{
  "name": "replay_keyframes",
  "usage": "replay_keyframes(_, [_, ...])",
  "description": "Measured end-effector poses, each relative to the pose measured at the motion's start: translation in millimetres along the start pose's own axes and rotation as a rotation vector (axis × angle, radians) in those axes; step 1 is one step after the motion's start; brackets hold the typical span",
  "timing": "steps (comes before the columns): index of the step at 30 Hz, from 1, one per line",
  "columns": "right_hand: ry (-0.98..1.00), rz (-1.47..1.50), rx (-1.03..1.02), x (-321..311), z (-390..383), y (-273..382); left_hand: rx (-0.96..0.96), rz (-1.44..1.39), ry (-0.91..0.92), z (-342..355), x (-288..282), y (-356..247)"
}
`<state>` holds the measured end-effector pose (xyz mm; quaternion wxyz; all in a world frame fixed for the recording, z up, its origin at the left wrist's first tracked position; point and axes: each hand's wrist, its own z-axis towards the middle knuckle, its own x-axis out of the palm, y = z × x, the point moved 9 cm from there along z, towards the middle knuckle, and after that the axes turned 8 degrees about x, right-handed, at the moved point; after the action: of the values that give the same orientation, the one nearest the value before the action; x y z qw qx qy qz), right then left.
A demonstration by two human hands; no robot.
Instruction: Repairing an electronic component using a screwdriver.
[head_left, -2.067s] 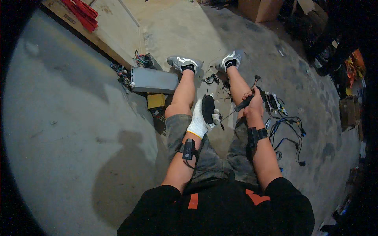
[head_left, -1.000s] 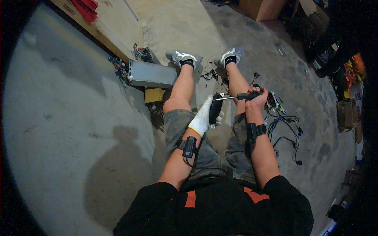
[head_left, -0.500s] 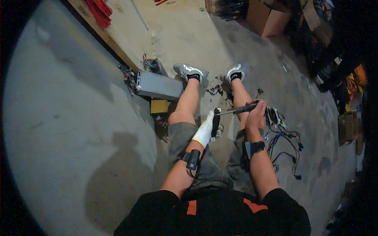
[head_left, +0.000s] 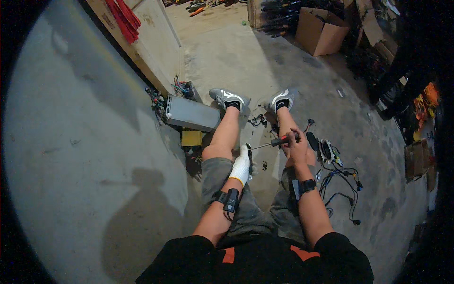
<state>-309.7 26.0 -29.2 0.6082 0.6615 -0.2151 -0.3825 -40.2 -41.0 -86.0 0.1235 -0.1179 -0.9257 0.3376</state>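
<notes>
My left hand [head_left: 240,165], in a white knit glove, is closed around a small black part [head_left: 249,157] between my knees. Most of that part is hidden behind the glove, so its kind is unclear. My bare right hand [head_left: 298,150] grips a screwdriver [head_left: 279,141] by its black and red handle. The metal shaft points left, and its tip reaches the top of the black part by my gloved thumb. Whether the tip sits in a screw is too small to tell.
Past my left leg stand a grey metal case [head_left: 194,113] and a yellow block [head_left: 191,138]. A cable bundle [head_left: 343,182] lies on the floor right of my right leg. Small dark scraps [head_left: 258,120] lie between my feet. Further off stands a cardboard box [head_left: 321,31].
Both hands have shifted left, with the black part and screwdriver in them. The gloved hand has turned, so less of the black part shows. My right fingers have changed position on the handle.
</notes>
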Motion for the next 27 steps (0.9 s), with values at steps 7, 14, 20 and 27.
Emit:
replay_keyframes(7, [0.125, 0.347, 0.185, 24, -22, 28, -0.013, 0.024, -0.063, -7, -17, -1])
replay_keyframes(14, [-0.007, 0.264, 0.051, 5, -6, 9, -0.046, -0.028, -0.041, 3, -4, 6])
replay_keyframes(20, [0.023, 0.116, -0.016, 8, -9, 22, -0.024, 0.038, -0.075, -8, -9, -2])
replay_keyframes(27, [0.098, 0.295, -0.001, 13, -5, 12, -0.035, 0.004, -0.05, 12, -11, 13])
